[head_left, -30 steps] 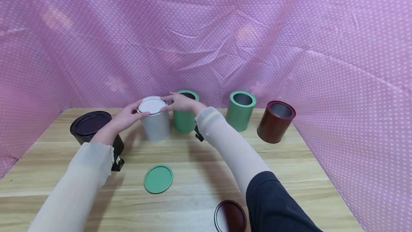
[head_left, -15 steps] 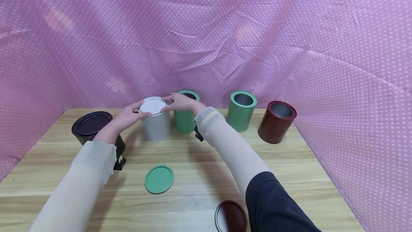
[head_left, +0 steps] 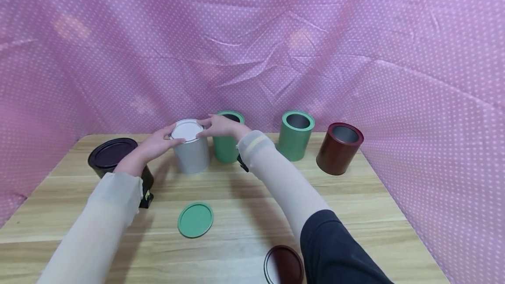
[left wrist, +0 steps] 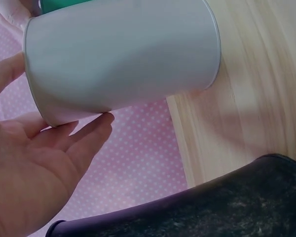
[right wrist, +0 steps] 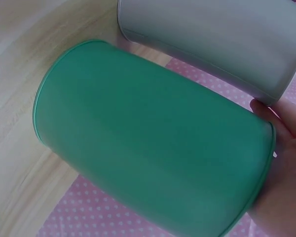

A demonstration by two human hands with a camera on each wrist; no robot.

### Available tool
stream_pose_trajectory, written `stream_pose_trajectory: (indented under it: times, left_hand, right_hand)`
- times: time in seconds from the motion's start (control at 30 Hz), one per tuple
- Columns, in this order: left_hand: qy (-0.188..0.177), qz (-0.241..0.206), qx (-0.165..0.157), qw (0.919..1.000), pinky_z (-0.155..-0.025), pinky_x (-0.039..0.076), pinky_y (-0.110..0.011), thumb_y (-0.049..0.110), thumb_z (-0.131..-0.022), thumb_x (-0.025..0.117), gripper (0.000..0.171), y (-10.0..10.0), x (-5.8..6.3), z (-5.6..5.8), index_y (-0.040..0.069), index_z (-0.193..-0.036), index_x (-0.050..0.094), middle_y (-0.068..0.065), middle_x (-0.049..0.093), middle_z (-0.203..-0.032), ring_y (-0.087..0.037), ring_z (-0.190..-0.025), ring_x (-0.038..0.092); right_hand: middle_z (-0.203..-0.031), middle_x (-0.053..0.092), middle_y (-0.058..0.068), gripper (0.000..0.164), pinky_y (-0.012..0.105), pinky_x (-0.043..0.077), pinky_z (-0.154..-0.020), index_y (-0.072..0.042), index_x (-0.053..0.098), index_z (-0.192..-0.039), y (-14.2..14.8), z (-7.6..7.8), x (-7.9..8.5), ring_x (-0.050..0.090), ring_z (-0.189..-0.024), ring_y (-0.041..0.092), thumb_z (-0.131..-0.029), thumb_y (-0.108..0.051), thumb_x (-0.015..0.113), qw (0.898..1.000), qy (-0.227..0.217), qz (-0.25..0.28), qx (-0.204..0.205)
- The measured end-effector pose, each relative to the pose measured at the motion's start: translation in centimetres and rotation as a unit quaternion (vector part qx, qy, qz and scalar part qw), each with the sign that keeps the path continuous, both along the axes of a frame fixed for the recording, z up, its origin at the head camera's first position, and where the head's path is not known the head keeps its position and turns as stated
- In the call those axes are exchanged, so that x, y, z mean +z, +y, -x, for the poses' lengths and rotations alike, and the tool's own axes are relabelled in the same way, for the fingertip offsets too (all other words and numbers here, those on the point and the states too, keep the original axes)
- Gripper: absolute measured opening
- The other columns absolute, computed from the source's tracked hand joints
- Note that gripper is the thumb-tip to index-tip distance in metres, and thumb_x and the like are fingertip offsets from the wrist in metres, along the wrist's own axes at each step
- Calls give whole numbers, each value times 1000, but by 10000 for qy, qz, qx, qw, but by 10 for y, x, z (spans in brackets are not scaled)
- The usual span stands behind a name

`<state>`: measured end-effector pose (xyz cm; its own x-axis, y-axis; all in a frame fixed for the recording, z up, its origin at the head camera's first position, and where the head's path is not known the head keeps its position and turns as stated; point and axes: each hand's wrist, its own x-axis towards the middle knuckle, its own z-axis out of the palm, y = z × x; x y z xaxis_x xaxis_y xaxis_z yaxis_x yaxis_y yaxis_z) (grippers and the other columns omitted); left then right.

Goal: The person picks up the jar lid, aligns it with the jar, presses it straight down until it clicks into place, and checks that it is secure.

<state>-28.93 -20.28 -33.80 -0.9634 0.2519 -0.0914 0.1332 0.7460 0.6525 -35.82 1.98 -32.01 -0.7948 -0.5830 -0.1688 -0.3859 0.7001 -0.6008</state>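
Note:
A light grey-white can [head_left: 192,157] stands upright at the back left of the table, with a white lid [head_left: 187,130] on top. My left hand [head_left: 155,144] grips the lid's edge from the left, thumb at the front rim and fingers [left wrist: 91,136] against the can's upper side. From the right, my right hand [head_left: 221,125] holds the opposite edge between thumb and fingers. Behind that hand stands an open green can [head_left: 226,149]; it fills much of the right wrist view. A black can [head_left: 112,152] with its lid on stands left, partly behind my left forearm.
Another open green can [head_left: 294,137] and an open dark red can [head_left: 339,149] stand at the back right. A green lid [head_left: 195,219] lies mid-table. Near the front is a dark red lid [head_left: 285,264]. Pink dotted cloth [head_left: 252,47] hangs behind the wooden table [head_left: 355,222].
Hardly anything differs. Both hands stay at the white lid's edge, and the view has shifted slightly.

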Motion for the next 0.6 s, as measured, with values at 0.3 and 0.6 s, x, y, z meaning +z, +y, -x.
stream_pose_trajectory:
  times: [0.3,0.6]
  left_hand:
    - [-115,87,52,9999,-113,15,-67,50,-97,49,89,0,2,2,1,-153,0,-30,4,-157,-51,-143,9]
    - [-106,92,188,9997,-112,16,-68,50,-97,49,88,0,0,6,5,-155,2,-30,9,-157,-52,-143,12]
  right_hand:
    - [-159,28,3,67,50,14,-122,-25,38,-149,-2,-1,1,8,-151,20,-91,-46,63,10000,41,63,18]
    - [-159,27,7,66,49,17,-121,-22,37,-150,-2,0,1,10,-151,23,-92,-43,61,9998,136,21,131]
